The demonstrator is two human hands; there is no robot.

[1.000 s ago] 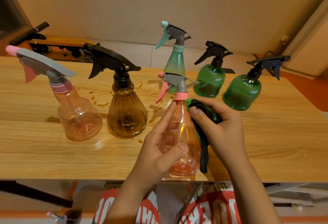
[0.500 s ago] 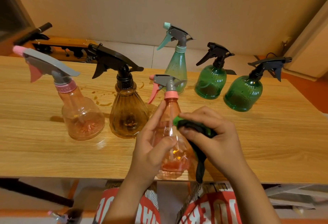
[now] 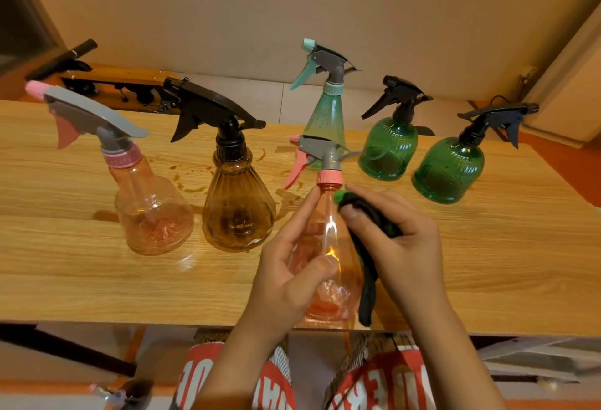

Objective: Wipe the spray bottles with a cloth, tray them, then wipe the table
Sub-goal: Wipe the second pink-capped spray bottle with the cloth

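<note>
My left hand [image 3: 289,276] grips a clear pink cone spray bottle [image 3: 328,247] with a grey and pink trigger, standing at the table's near edge. My right hand [image 3: 403,247] holds a dark cloth with a green edge [image 3: 367,224] and presses it against the bottle's upper right side, just below the pink collar. One end of the cloth hangs down beside the bottle's base.
Standing on the wooden table [image 3: 97,273] are a pink round bottle [image 3: 149,211], an amber ribbed bottle [image 3: 237,204], a teal cone bottle [image 3: 325,117] and two green round bottles [image 3: 388,149] [image 3: 450,169]. Brown liquid spots [image 3: 188,182] mark the wood. No tray shows.
The cloth in my right hand slid down the bottle's side, then back up to the neck. The bottle turned a little in my left hand.
</note>
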